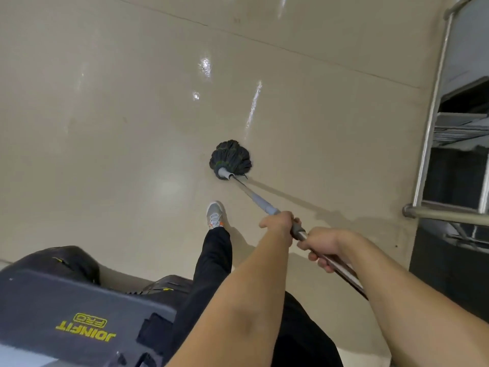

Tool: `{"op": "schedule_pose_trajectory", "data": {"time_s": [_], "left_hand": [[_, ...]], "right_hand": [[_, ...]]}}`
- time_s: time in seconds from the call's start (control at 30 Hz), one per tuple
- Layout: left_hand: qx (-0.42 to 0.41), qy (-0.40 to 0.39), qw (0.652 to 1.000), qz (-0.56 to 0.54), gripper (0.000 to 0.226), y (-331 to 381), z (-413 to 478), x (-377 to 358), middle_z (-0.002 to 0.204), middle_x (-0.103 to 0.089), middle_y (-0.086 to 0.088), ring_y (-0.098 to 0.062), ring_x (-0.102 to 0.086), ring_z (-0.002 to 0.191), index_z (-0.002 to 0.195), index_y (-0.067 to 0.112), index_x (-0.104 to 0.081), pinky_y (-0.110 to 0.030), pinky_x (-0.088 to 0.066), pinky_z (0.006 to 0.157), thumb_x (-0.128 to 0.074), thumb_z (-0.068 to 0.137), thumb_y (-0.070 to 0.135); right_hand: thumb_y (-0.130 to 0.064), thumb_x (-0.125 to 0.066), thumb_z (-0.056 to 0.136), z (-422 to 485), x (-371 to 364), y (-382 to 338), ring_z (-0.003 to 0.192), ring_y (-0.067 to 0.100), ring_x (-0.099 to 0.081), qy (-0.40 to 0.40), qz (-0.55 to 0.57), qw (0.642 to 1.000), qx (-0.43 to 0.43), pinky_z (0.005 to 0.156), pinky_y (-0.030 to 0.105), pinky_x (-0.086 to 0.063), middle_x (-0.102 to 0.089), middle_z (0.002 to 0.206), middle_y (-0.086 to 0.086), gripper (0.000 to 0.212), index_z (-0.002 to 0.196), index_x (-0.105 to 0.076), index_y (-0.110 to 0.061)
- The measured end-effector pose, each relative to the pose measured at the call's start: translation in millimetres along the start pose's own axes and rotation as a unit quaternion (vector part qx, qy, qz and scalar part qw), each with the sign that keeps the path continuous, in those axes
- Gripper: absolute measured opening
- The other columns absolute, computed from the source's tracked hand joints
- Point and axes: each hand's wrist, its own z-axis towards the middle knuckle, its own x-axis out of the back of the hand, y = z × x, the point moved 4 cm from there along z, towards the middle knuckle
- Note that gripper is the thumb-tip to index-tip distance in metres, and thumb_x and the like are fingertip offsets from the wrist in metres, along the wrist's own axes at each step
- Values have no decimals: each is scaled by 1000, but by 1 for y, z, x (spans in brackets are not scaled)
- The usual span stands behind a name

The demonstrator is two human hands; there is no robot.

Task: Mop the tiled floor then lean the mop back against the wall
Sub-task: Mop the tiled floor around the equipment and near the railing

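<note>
A mop with a dark grey string head rests on the glossy beige tiled floor, ahead of my feet. Its grey and metal handle runs back toward me at a slant. My left hand is wrapped around the handle at its grey grip. My right hand holds the bare metal part just behind it. Wet streaks shine on the tiles beyond the mop head.
A dark grey piece of gym equipment with yellow lettering stands at the lower left, close to my leg. A metal railing and a stairwell fill the right edge. My grey shoe is planted behind the mop head.
</note>
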Motion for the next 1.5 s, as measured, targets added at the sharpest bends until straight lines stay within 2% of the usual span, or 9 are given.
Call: {"op": "schedule_pose_trajectory", "data": {"time_s": [0.13,0.33,0.6,0.73,0.9,1.03,1.13,1.33,1.5], "left_hand": [[0,0,1000,-21,25,35,30,35,66,-55,-13,-22,-53,50,113,1,-49,-27,-48,48,-55,88,2],[-101,-24,995,-13,2,171,57,63,73,-49,-8,-20,-48,57,99,4,-48,-33,-46,56,-49,98,3],[-145,12,988,-42,13,339,88,155,78,-52,-13,-21,-52,58,110,3,-45,-27,-51,44,-49,98,2],[-134,11,990,-48,22,350,86,190,94,-53,-16,-22,-54,63,119,5,-43,-38,-52,67,-43,98,-1],[-86,17,996,-15,16,298,72,213,85,-52,-13,-22,-58,66,114,6,-40,-41,-54,79,-41,100,0],[-47,-2,999,-11,14,240,51,214,81,-55,-14,-25,-60,69,110,0,-39,-48,-55,86,-48,101,7],[-26,0,999,-34,15,184,41,211,84,-56,-14,-28,-67,89,115,1,-39,-44,-55,78,-46,102,6],[-6,-3,998,-62,24,34,41,192,104,-59,-19,-31,-68,83,123,4,-41,-49,-58,72,-48,101,9],[20,-61,995,-78,11,-75,28,140,92,-60,-17,-36,-65,113,99,0,-50,-54,-52,96,-49,100,10]], "right_hand": [[-26,-44,102,12,-33,-45,36,15,-31,5,-11,999,49,40,22,-32,-40,65,8,21,97,-48,-5],[-37,-42,105,42,-20,-182,33,10,-25,-12,45,997,57,37,17,-27,-37,60,2,33,99,-50,-6],[-38,-29,103,78,-61,-372,40,20,-35,2,-86,989,117,46,29,-34,-43,59,14,42,89,-49,-3],[-22,-26,99,74,-88,-397,46,24,-38,3,-160,980,122,57,35,-38,-50,74,23,37,93,-52,4],[-19,-25,103,52,-122,-349,60,32,-56,11,-257,961,100,68,33,-49,-59,63,23,47,97,-61,11],[-27,-28,104,46,-133,-293,53,28,-50,14,-270,957,108,62,31,-47,-56,45,14,45,84,-55,1],[-37,-28,99,54,-145,-238,52,27,-46,-34,-244,965,85,69,39,-44,-52,59,18,48,83,-55,0],[-46,-34,99,49,-158,-89,38,17,-49,-55,-168,983,50,45,25,-50,-51,58,5,37,81,-44,-15],[-45,-38,102,36,-128,21,40,17,-48,-80,-198,977,21,48,27,-50,-48,50,2,37,81,-43,-15]]}}
